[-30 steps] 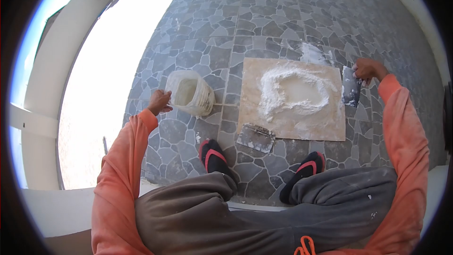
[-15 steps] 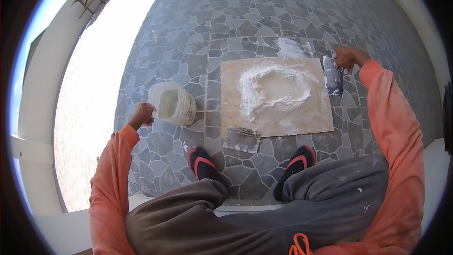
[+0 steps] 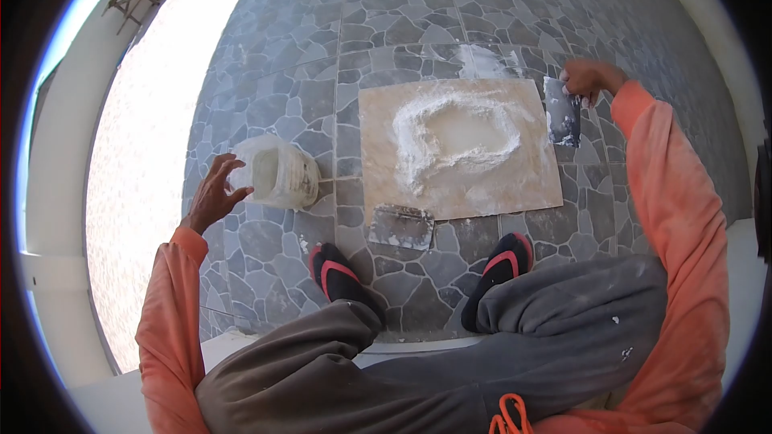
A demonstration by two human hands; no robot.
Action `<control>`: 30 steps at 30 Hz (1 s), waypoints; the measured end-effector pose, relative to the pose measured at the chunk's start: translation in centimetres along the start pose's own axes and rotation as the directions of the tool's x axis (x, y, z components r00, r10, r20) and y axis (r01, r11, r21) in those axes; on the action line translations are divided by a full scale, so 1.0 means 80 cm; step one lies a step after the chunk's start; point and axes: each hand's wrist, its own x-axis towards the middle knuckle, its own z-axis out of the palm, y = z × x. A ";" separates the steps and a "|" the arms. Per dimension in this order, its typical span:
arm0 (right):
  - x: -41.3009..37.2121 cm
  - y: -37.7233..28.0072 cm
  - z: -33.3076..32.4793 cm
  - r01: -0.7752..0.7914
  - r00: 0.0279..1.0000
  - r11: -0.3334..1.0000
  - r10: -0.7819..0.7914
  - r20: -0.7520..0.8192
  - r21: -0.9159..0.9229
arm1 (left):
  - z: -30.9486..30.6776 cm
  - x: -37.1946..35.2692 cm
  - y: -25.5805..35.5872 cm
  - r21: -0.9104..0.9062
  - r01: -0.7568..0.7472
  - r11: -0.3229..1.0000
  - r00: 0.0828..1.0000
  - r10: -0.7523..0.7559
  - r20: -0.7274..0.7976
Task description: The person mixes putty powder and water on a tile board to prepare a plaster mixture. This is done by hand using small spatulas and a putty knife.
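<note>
Beside a cut-open, whitish plastic container [image 3: 299, 178] is my left hand [image 3: 215, 193], its thumb and fingers apart and nothing in them. My right hand [image 3: 593, 80] grips the top of a dark, wide-bladed putty scraper [image 3: 563, 119] spotted with white. That blade is just off the right edge of a tan board [image 3: 515, 193]. A ring of white powder [image 3: 414, 133] lies on the board, with a pale, wet-looking pool [image 3: 466, 131] inside it. Another scraper [image 3: 402, 227] rests flat across the board's lower left corner.
Grey stone-patterned tiles [image 3: 434, 301] cover the floor. A white smear [image 3: 482, 60] marks the tiles behind the board. My feet in black-and-red footwear [image 3: 342, 273] are in front of it. At left, a bright strip [image 3: 137, 193] borders the tiles.
My left hand has let go of the container's edge, and its fingers have spread apart. My right hand still holds the scraper. The whole view has shifted slightly.
</note>
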 end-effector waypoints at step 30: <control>-0.009 -0.003 -0.006 0.083 0.997 0.995 -0.082 -0.011 0.050 | 0.053 -0.007 -0.041 0.097 -0.175 0.980 0.947 0.140 0.287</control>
